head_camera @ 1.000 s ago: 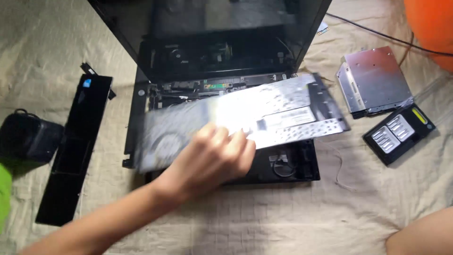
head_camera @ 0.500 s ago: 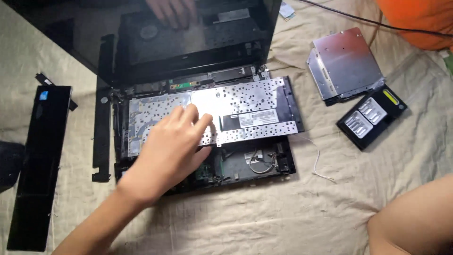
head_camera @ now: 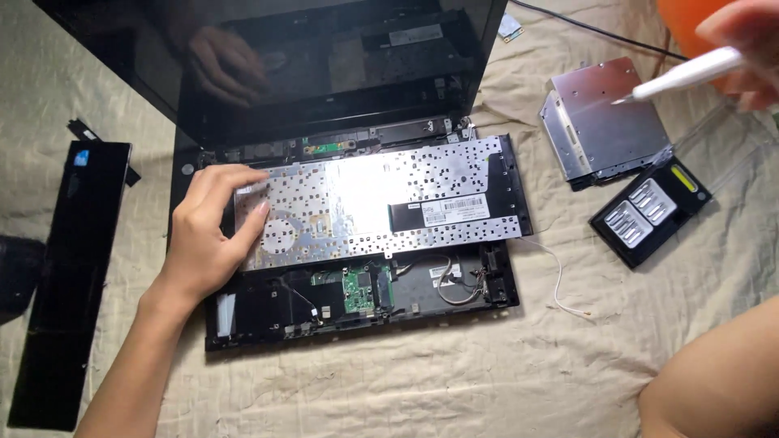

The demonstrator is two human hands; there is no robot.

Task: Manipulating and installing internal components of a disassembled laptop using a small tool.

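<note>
We observe a dismantled black laptop (head_camera: pixel 243 312) lying open on a beige cloth (head_camera: pixel 454 381), its dark screen (head_camera: pixel 324 57) tilted back at the top of the view. The keyboard (head_camera: pixel 381 199) rests face down across the upper part of the base, its silver perforated backing uppermost, leaving the lower part of the base exposed with a small green circuit board (head_camera: pixel 355 290) and loose wiring. The left hand (head_camera: pixel 207 235) lies on the left end of the keyboard, fingers spread and bent over its upper-left edge, pressing on it rather than closed around it. The right hand (head_camera: pixel 746 49) is at the upper right corner, only partly in frame, pinched around a white pen-shaped tool (head_camera: pixel 686 75) whose tip hovers above a silver optical drive (head_camera: pixel 604 122). Just beside the drive, toward us, lies a black rectangular module (head_camera: pixel 649 212). A long black panel strip (head_camera: pixel 69 284) lies well apart on the left of the cloth.
</note>
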